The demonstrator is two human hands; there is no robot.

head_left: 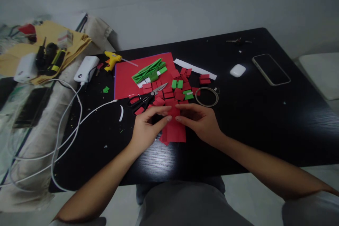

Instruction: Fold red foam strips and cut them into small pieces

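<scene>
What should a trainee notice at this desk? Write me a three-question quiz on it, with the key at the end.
1. Which thing do the left hand and the right hand both have their fingertips on?
a) a white earbud case
b) a red paper strip
c) a white paper strip

2. True or false: in this view, the yellow hot glue gun lies to the left of the smartphone.

3. Which cutting tool lies beyond the left hand, among the folded red paper pieces?

Key: 1. b; 2. true; 3. the black-handled scissors.
</scene>
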